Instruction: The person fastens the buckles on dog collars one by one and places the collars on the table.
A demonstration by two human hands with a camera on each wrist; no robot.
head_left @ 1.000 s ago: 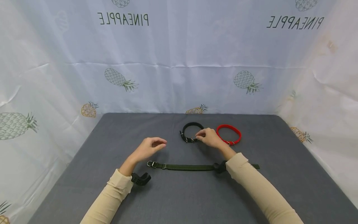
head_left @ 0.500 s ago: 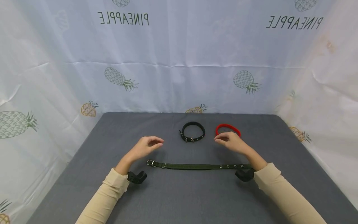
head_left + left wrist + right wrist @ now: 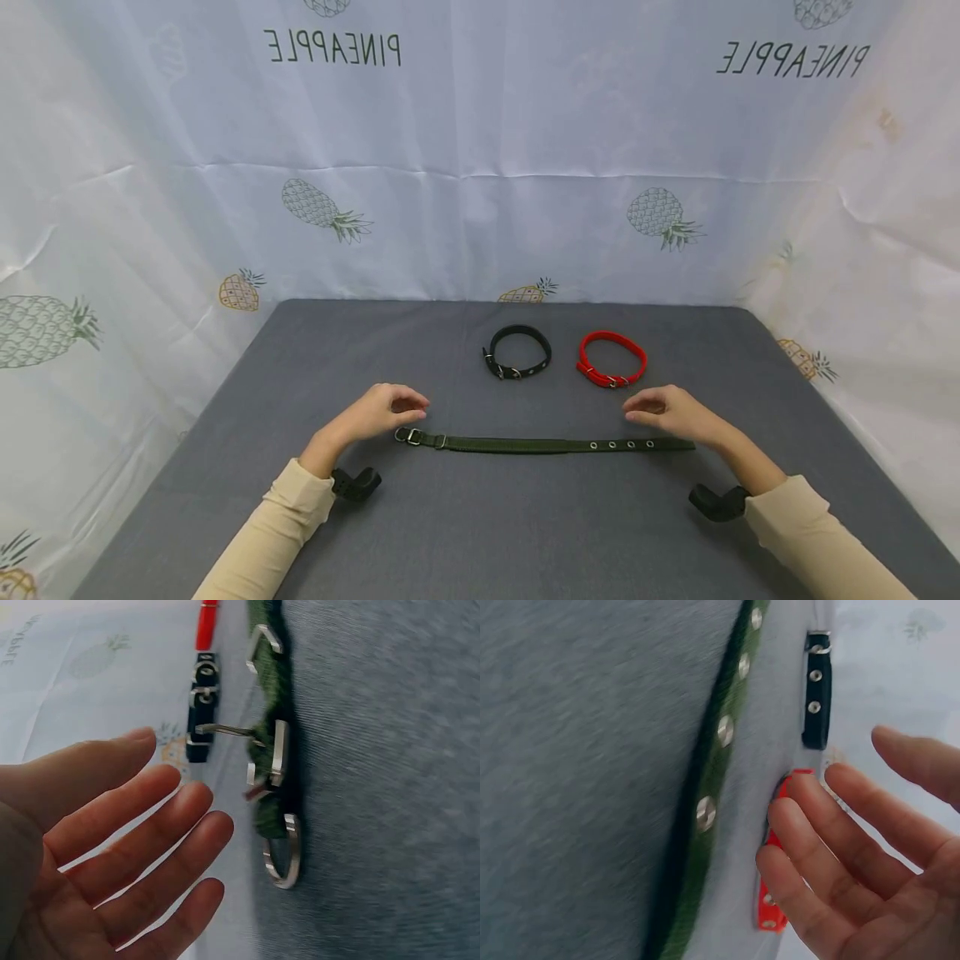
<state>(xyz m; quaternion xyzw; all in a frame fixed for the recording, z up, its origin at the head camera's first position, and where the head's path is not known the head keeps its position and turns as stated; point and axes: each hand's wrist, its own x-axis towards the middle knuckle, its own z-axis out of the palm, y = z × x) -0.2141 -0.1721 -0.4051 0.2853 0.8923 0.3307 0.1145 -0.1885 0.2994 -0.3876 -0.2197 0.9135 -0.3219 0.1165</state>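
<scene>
A green strap collar [image 3: 517,446] lies stretched out straight across the table, its metal buckle and ring [image 3: 282,851] at the left end and its eyelets [image 3: 725,730] toward the right end. My left hand [image 3: 382,410] hovers by the buckle end with relaxed fingers, holding nothing. Above the eyelet end is my right hand [image 3: 675,412], also holding nothing, its fingers loosely bent. Farther back sit a black collar [image 3: 517,352], buckled into a loop, and a red collar [image 3: 612,358], looped the same way to its right.
Grey cloth covers the table [image 3: 480,525]. A white curtain [image 3: 480,150] printed with pineapples hangs behind it and along both sides. Each wrist carries a black camera mount, the left one [image 3: 356,483] and the right one [image 3: 718,502].
My right hand has moved right and nearer, from beside the black collar, past the red one, to the green collar's eyelet end. My left hand has shifted slightly left and nearer. The collars stay put.
</scene>
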